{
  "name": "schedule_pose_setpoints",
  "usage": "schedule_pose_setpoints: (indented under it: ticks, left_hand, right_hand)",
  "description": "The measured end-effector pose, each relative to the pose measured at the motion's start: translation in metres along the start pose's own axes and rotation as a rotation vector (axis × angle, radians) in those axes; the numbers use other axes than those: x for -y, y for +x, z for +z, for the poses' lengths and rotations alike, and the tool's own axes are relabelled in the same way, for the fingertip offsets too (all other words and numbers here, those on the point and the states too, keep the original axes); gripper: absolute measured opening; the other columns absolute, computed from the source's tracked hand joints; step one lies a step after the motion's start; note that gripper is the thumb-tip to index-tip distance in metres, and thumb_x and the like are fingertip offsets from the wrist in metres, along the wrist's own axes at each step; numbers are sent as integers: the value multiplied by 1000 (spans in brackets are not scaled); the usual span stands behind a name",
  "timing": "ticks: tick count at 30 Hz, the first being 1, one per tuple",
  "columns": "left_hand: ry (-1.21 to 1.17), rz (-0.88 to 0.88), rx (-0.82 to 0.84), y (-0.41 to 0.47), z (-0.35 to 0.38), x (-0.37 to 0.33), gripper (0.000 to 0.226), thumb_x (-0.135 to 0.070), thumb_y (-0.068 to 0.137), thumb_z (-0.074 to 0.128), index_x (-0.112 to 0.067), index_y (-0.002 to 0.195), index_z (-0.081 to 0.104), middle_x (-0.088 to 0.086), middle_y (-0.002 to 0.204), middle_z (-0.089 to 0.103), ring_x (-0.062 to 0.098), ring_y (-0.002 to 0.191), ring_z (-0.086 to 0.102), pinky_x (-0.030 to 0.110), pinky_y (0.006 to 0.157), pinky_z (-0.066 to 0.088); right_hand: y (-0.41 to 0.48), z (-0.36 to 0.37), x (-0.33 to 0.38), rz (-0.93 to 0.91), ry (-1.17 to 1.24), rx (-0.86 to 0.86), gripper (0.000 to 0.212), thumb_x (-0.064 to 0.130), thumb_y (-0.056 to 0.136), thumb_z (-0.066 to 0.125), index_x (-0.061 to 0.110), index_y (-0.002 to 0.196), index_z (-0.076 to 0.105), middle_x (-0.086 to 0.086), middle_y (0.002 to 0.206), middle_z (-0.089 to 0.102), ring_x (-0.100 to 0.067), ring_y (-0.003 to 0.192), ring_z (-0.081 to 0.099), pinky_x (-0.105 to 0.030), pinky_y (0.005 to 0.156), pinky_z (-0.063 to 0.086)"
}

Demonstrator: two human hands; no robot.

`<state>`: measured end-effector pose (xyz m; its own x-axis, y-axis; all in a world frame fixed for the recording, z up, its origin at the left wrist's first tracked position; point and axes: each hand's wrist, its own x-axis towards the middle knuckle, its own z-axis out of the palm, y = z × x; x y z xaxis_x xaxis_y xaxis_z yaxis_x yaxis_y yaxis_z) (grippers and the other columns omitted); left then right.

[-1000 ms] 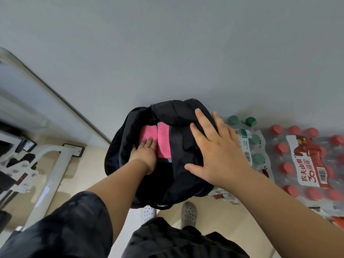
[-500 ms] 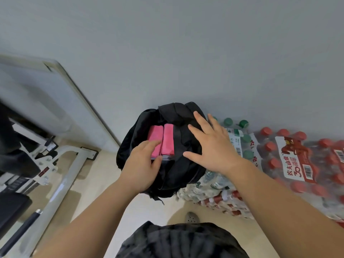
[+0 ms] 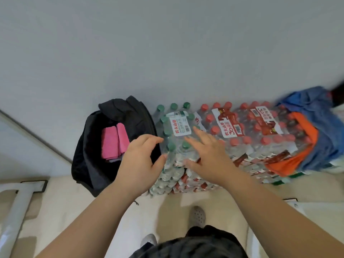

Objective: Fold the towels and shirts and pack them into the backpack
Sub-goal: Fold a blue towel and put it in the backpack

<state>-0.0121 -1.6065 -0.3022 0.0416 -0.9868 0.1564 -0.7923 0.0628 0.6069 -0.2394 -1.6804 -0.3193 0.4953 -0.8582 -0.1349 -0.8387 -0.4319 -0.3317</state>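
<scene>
Hovering empty over the water bottles point(image 3: 260, 146), the left hand point(image 3: 141, 161) has loosely curled fingers and the right hand point(image 3: 206, 155) has spread ones. The backpack point(image 3: 83, 164) holding pink towels point(image 3: 113, 142) sits left. The unfolded shirts point(image 3: 316, 138) lie well to the right, nearer the right hand.
</scene>
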Motion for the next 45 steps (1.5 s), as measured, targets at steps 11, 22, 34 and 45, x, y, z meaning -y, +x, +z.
schedule_pose_setpoints:
  ticks: [11,22,34,45]
  left_hand:
    - [142,101,234,88,136,-122,52,-43,89,63,-27,138,52,-3,131,55,22,123,49,35,105,41]
    - [183,78,381,164,272,-256,51,-43,90,62,-29,137,52,-3,132,54,24,124,48,36,103,40]
    - [141,205,493,260,348,-321,61,-50,84,58,-30,141,48,-2,133,51,26,123,47,38,104,40]
    - [122,577,592,353,404,-389,58,-40,93,60,-31,148,42,-5,144,47,25,130,44,45,104,42]
  right_hand:
    - [-59,-49,-199,295,46,-22,63,57,89,61,39,147,43,2,167,14,-26,152,15,-50,122,22]
    - [-97,-109,-400,439,40,-52,58,59,88,59,38,142,49,3,163,23,-26,149,18,-51,114,27]
    - [-76,-127,-508,728,92,-119,63,59,94,52,28,148,44,-8,160,31,-35,144,30,-53,113,34]
    - [-78,-149,-513,712,202,-483,19,18,84,76,21,103,77,7,97,73,-4,87,61,-5,73,35]
